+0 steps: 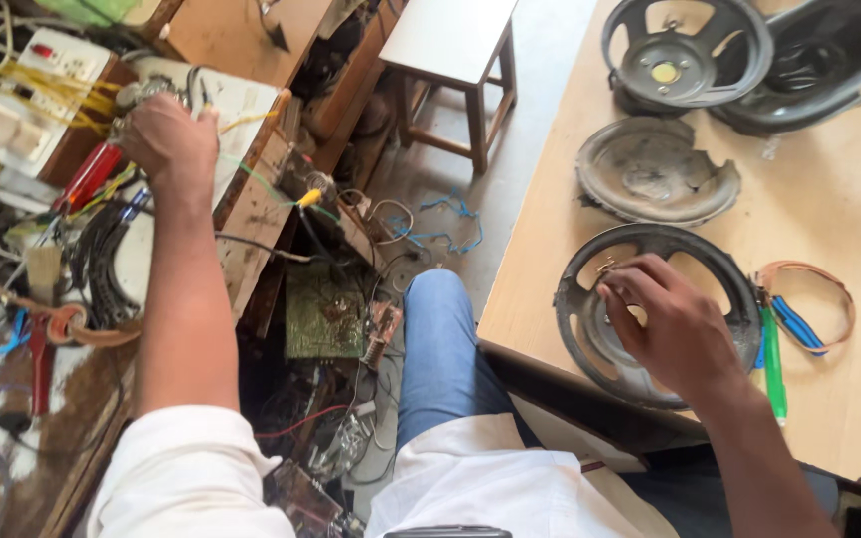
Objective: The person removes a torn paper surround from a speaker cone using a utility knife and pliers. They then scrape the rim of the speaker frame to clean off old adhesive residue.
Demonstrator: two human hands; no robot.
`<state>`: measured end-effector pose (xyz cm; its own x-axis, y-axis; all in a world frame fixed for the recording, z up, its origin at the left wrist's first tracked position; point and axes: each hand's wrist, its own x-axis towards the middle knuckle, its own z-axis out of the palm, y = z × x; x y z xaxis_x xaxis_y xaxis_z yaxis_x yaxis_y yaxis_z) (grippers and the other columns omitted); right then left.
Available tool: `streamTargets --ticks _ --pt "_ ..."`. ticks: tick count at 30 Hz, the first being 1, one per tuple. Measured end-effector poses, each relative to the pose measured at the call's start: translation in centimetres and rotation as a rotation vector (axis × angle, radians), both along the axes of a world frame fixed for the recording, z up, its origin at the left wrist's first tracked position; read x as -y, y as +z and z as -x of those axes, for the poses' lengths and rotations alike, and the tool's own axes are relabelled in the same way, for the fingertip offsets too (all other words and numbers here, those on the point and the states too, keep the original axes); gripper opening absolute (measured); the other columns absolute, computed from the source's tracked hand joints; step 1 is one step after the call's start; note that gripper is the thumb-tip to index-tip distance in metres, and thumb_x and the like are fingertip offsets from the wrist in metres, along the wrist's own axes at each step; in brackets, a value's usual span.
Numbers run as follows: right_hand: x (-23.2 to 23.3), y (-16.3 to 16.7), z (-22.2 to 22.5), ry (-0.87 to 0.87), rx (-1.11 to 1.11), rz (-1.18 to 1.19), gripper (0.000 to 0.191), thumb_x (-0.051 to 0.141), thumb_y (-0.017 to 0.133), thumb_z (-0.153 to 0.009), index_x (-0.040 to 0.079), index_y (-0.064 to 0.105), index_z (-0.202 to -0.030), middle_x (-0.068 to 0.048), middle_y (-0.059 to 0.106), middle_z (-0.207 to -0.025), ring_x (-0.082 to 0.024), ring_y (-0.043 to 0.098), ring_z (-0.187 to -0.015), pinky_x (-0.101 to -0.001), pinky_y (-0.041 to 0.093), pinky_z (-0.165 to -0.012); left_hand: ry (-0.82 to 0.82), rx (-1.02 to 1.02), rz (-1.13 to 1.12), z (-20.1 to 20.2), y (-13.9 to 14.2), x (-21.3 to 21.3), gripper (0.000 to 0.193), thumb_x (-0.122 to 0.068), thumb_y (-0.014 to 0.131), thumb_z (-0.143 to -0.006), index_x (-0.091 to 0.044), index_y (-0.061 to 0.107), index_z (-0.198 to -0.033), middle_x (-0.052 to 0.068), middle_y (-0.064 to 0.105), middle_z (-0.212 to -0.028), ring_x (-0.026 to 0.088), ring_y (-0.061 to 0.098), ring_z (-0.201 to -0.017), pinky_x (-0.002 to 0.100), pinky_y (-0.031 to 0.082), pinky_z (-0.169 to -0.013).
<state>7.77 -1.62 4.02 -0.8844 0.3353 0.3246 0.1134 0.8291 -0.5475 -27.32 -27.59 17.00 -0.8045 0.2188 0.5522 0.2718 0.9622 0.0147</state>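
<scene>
Wide wooden table [829, 209] on the right, carrying four speaker frames. Cluttered workbench [72, 389] on the left, strewn with wires, a white switch panel [22, 100] at its far end and a red-handled screwdriver [87, 177] just beside the wrist. Small wooden stool [450, 45] on the grey floor between the two surfaces. Nearest of the frames, a round dark metal speaker basket [590, 329], lying flat near the table's front edge, with the right hand [675, 329] resting on top of it, fingers curled together and fingertips pinched at its upper spoke; whether anything small is held there cannot be told. Broken grey cone frame [655, 179] just beyond it, two more dark frames at the far edge. Left hand [166, 139] stretched far out over the workbench, closed around a small metallic part [146, 92] among yellow wires; exact grip unclear. Green pen-shaped tool [773, 359] lying just right of the basket, beside a loop of orange band [809, 299].
</scene>
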Motion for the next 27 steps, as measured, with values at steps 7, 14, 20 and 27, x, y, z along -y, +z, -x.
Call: streamTargets --ticks 7,14,20,27 --pt "-0.7 -0.6 -5.5 -0.125 -0.062 0.102 0.010 0.007 0.073 -0.091 0.001 0.071 -0.099 -0.009 0.071 -0.098 -0.020 0.072 -0.078 -0.0307 0.057 -0.066 0.133 0.011 0.140 2.4 -1.4 -0.6 0.028 -0.031 0.085 -0.073 -0.005 0.078 -0.082 0.021 0.074 -0.082 0.038 0.074 -0.078 0.048 0.058 -0.068" --pt "0.0 0.2 -7.1 -0.277 -0.233 0.068 0.032 0.006 0.075 -0.096 0.004 0.062 -0.126 -0.009 0.072 -0.100 -0.018 0.072 -0.081 -0.0298 0.058 -0.074 -0.665 0.426 -0.966 -6.6 -5.4 -4.8 0.011 -0.011 0.067 -0.092 -0.006 0.076 -0.096 0.005 0.075 -0.090 0.012 0.069 -0.080 0.027 0.055 -0.072" --pt "2.4 -1.9 -6.4 -0.155 -0.212 -0.309 0.056 0.005 0.076 -0.086 0.006 0.059 -0.140 -0.014 0.069 -0.105 -0.029 0.070 -0.083 -0.0394 0.056 -0.070 -0.901 1.182 -0.761 -27.3 -12.1 -12.5 0.016 -0.019 0.080 -0.085 -0.005 0.080 -0.094 0.005 0.078 -0.076 0.010 0.072 -0.065 0.025 0.058 -0.060" --pt "0.2 -2.5 -10.5 -0.499 -0.257 -0.114 0.033 0.006 0.070 -0.091 0.006 0.068 -0.123 -0.012 0.069 -0.098 -0.024 0.070 -0.082 -0.0347 0.057 -0.072 -1.389 0.808 -0.423 -30.3 -11.5 -14.9 0.035 -0.028 0.085 -0.086 -0.005 0.075 -0.110 0.011 0.074 -0.100 0.027 0.071 -0.097 0.037 0.056 -0.087"
